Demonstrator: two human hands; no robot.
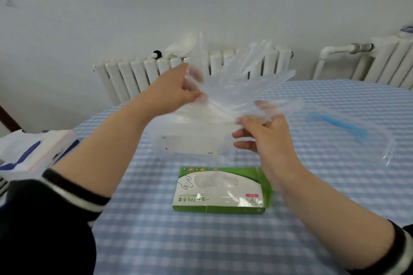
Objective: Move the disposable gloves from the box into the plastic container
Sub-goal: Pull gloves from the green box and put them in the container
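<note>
Here both hands pinch clear gloves (241, 94) aloft: left hand (176, 89) and right hand (261, 131), fingers curled on the film. The green box (220, 190) lies below on the table (156, 241).

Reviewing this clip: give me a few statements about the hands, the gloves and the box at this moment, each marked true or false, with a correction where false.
1. Both hands hold the clear gloves up above the table. True.
2. The green glove box is held in the left hand. False: it lies on the checked tablecloth, below the hands.
3. The right hand pinches the near edge of the gloves. True.
4. The gloves are bright blue. False: they are see-through.
5. A clear lid with a blue handle lies on the table to the right. True.
</note>
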